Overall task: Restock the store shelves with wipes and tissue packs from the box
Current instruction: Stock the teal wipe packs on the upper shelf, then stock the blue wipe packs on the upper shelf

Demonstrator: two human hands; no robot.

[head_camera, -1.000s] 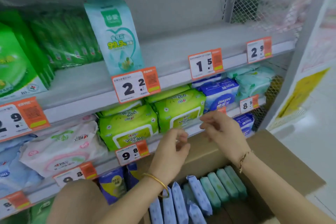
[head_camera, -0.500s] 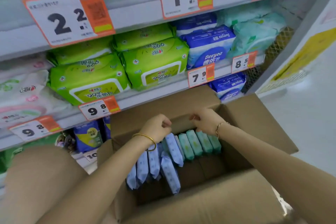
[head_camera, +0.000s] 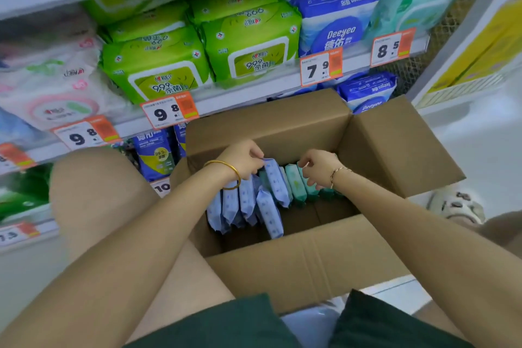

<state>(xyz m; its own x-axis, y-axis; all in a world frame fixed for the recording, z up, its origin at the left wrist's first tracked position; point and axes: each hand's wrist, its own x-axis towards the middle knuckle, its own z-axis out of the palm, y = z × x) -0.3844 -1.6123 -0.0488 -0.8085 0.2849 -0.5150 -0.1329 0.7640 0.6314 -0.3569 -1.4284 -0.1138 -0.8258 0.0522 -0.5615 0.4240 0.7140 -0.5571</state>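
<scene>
- We see a plain gold bangle (head_camera: 236,174) on the wrist of the left hand (head_camera: 243,159).
- We note a thin gold chain bracelet (head_camera: 339,169) by the right hand (head_camera: 319,168).
- We make out dark green shorts (head_camera: 240,325), with forearms and knees bare.
- We spot a white clog (head_camera: 456,206) with dark charms.

- A shop aisle: tiered white shelves (head_camera: 248,93) rise just beyond the left hand (head_camera: 243,159) and the right hand (head_camera: 319,168).
- Orange-and-white price tags (head_camera: 166,113) reading 9.8, 7.9 and 8.5 hang on the shelf edges above both hands.
- Identical green wipes packs (head_camera: 248,45) and blue Deeyeo packs (head_camera: 336,25) stand in rows, facing outward, farther up.
- An open cardboard box (head_camera: 310,257) of small packs (head_camera: 274,186) surrounds both hands at the foot of the shelves.
</scene>
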